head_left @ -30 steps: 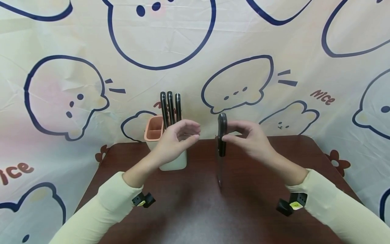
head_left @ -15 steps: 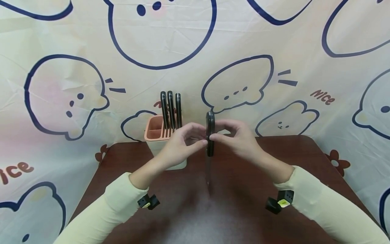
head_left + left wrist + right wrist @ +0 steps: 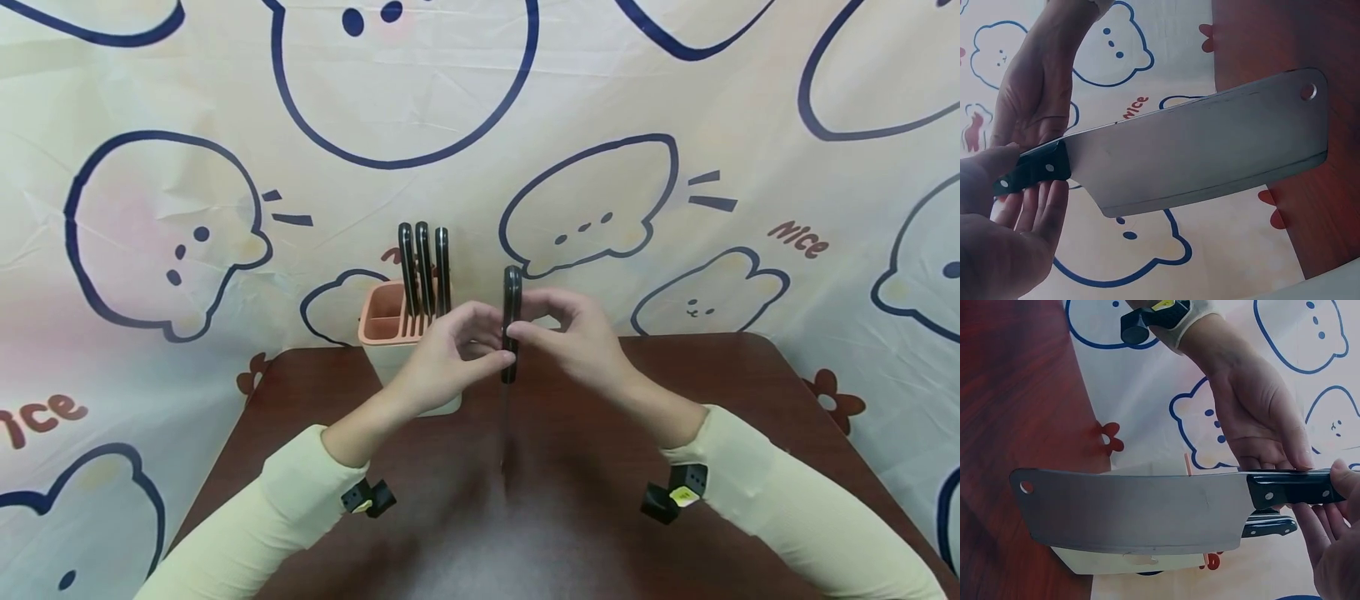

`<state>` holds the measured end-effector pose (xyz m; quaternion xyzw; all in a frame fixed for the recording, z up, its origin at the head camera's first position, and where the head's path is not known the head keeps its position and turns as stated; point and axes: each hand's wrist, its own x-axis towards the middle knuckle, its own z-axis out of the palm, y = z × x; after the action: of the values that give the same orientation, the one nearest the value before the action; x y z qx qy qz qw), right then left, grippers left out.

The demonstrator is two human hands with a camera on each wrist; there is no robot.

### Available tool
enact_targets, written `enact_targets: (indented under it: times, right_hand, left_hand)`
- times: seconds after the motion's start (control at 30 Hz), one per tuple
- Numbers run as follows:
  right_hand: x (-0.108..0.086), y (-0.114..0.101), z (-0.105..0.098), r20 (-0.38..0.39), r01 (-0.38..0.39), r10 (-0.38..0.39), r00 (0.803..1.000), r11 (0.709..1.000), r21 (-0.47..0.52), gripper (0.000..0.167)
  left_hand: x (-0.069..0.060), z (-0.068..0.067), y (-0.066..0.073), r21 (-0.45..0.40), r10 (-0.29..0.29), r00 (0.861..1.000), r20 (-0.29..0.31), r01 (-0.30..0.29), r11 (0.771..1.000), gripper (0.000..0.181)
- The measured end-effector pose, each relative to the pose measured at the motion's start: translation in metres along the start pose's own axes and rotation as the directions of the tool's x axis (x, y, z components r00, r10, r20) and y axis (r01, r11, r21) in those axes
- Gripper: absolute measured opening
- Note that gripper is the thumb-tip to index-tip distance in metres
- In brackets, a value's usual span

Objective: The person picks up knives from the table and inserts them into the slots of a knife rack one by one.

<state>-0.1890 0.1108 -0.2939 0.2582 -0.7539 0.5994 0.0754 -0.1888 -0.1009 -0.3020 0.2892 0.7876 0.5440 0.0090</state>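
Observation:
A cleaver with a black riveted handle (image 3: 512, 325) hangs blade down between my hands, its blade nearly edge-on in the head view. The left wrist view shows the broad steel blade (image 3: 1204, 150) with a hole near its end corner. My right hand (image 3: 577, 333) pinches the handle from the right between thumb and fingers. From the left, my left hand (image 3: 453, 354) holds the handle lower down, its thumb against it. A knife block (image 3: 382, 332), pale with an orange slotted top, stands behind my left hand, which partly hides it. Several black-handled knives (image 3: 424, 267) stand upright in its slots.
The dark brown table (image 3: 585, 517) lies below the hands. A patterned cloth (image 3: 420, 92) with cartoon outlines hangs behind it and at both sides. The block has open compartments (image 3: 384, 310) left of the knife handles.
My right hand has carried the cleaver leftward to my left hand, which has moved slightly right and taken hold of the handle. The block and its knives stay put.

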Motion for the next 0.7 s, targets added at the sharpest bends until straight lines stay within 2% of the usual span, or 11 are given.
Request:
enact_targets:
  times: [0.23,0.5,0.7]
  right_hand:
    - [0.002,-0.001,0.003,-0.01,0.009,-0.008,1.0,1.0,0.009,0.032]
    - [0.007,0.002,0.006,0.021,-0.016,0.015,1.0,0.999,0.037,0.032]
    - [0.013,0.013,0.004,0.04,-0.069,0.07,0.997,0.997,-0.031,0.031]
  left_hand:
    - [-0.001,-0.001,0.001,0.03,0.008,0.999,-0.039,-0.007,1.0,0.038]
    - [-0.006,-0.009,0.006,0.026,-0.01,0.998,-0.057,0.011,1.0,0.038]
    - [-0.012,-0.022,0.008,0.042,-0.035,0.996,-0.083,0.039,0.998,0.04]
